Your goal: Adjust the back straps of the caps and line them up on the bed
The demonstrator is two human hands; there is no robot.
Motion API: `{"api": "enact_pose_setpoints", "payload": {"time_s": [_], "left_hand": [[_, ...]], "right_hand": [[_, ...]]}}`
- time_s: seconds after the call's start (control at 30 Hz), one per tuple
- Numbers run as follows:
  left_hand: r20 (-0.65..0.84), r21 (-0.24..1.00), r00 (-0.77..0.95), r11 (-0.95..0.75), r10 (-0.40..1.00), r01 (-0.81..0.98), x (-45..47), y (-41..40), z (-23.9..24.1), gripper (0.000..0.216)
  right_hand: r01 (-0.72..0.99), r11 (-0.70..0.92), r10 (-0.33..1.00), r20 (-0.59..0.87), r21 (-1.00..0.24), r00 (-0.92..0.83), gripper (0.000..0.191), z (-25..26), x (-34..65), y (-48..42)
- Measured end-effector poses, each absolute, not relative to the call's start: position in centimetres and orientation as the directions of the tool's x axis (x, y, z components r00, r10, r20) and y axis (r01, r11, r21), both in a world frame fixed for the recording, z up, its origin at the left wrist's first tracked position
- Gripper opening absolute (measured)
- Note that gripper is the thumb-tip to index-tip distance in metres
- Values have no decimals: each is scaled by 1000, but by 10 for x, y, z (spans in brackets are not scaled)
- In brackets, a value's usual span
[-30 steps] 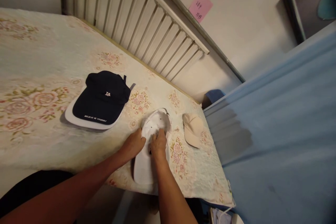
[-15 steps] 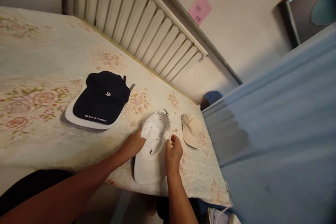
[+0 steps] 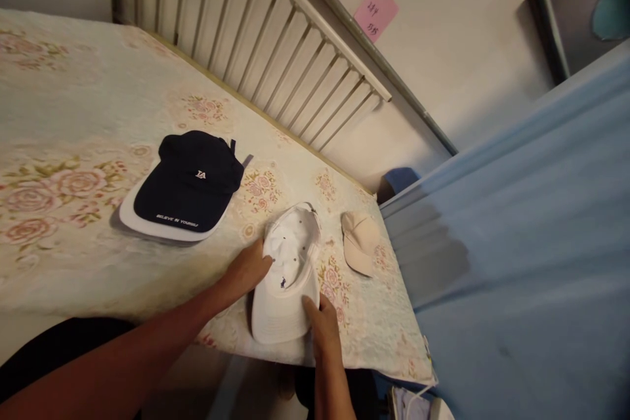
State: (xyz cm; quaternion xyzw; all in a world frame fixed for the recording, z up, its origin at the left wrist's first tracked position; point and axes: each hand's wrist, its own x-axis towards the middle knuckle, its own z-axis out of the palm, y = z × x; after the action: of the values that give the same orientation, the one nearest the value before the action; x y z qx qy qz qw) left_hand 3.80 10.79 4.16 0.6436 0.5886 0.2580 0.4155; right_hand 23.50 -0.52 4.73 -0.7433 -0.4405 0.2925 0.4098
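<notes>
A white baseball cap (image 3: 283,315) with a small dark emblem lies near the front edge of the bed, its crown pushed inward and its brim toward me. My left hand (image 3: 250,267) grips the left side of the crown, thumb on the near side and fingers hidden behind. At the right edge of the brim, my right hand (image 3: 325,325) is closed with its thumb on top. To the left, a navy cap (image 3: 189,177) with white lettering rests over a white brim (image 3: 147,226). A beige cap (image 3: 359,243) lies to the right.
A floral sheet (image 3: 83,105) covers the bed. A slatted rail (image 3: 275,39) runs along the back against the wall. At the right hangs a blue curtain (image 3: 516,243). A pink note (image 3: 375,12) is on the wall. Some items (image 3: 413,403) sit below the bed's front right corner.
My right hand has moved from the right side of the crown down toward me to the brim's edge and closed on it. My left hand and the caps stay nearly in place.
</notes>
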Motion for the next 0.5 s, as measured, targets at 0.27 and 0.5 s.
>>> {"api": "enact_pose_setpoints", "payload": {"time_s": [0.27,0.5], "left_hand": [[-114,813,108,30,988,582,35,102,52,42],[372,645,6,-263,928,718,28,71,62,50]], "right_hand": [[285,-284,882,-132,-916,453,28,32,217,-36],[509,-188,840,131,-840,527,28,66,215,-34]]}}
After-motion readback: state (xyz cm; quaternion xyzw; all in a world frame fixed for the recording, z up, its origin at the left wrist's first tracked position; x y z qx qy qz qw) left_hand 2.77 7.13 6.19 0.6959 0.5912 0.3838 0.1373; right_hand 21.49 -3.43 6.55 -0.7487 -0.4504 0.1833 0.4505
